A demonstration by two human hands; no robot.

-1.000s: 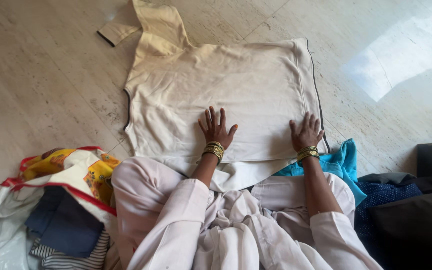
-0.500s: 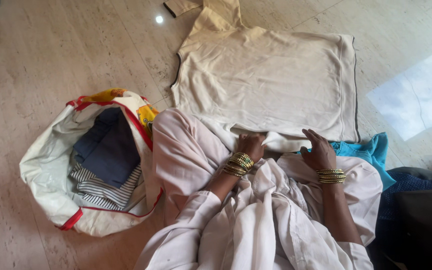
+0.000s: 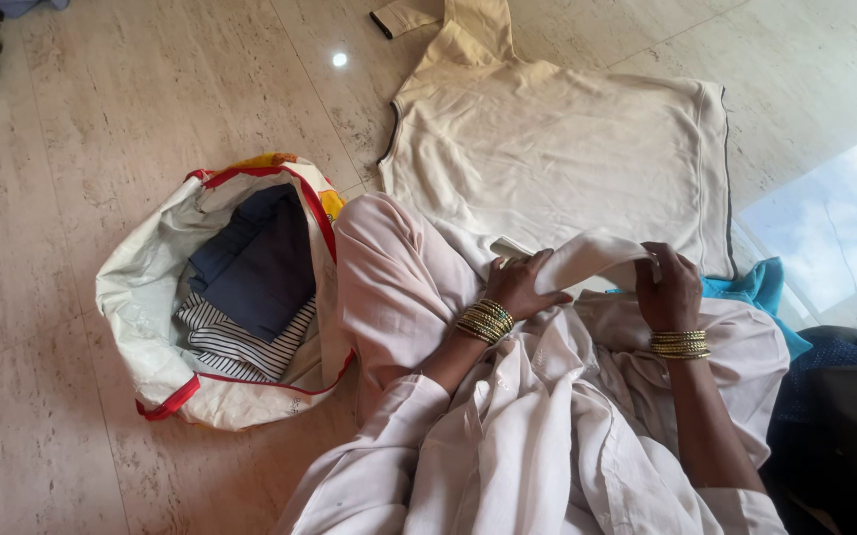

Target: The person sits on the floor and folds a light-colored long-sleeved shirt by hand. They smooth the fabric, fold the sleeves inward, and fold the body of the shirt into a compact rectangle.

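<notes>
Pale marble floor [image 3: 82, 119] is spreading under everything, glossy and veined. Nearest, both hands are working at the lap: the left hand [image 3: 520, 287] and right hand [image 3: 668, 289] are each pinching the near hem of the cream shirt [image 3: 557, 159], fingers closed on the cloth — wrists bent, bangles [image 3: 484, 321] stacked at each, forearms angling in from the knees. It looks light, soft and limp, likely to sag unless gripped at hem corners or seams. Beyond the hands it is lying flat on the floor, one sleeve stretching away. Left, a white bag [image 3: 151, 327] is holding folded clothes.
</notes>
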